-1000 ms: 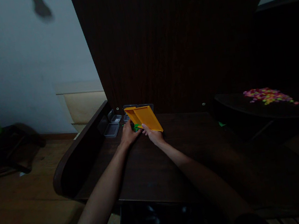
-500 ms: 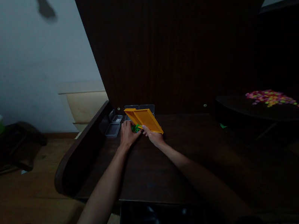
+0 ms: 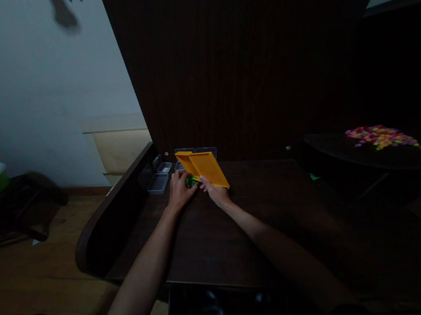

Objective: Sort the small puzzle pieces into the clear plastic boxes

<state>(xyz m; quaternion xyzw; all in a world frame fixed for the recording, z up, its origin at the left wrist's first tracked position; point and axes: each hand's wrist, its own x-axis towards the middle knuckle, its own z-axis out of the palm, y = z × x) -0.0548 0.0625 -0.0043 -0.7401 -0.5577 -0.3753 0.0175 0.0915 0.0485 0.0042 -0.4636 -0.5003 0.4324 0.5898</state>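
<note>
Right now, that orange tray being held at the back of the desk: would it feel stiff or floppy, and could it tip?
The orange tray probably feels stiff: its edges stay straight while tilted in the right hand. It looks thin, so likely light. Propped on one edge, it would likely drop flat if let go.

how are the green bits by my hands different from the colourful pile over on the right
The green pieces are one colour; the colourful pile mixes pink, yellow and orange. The green pieces form a small clump between the left hand and the orange tray held by the right hand; the colourful pile is larger, spread out and untouched on the side surface. Both look like small loose pieces.
</note>
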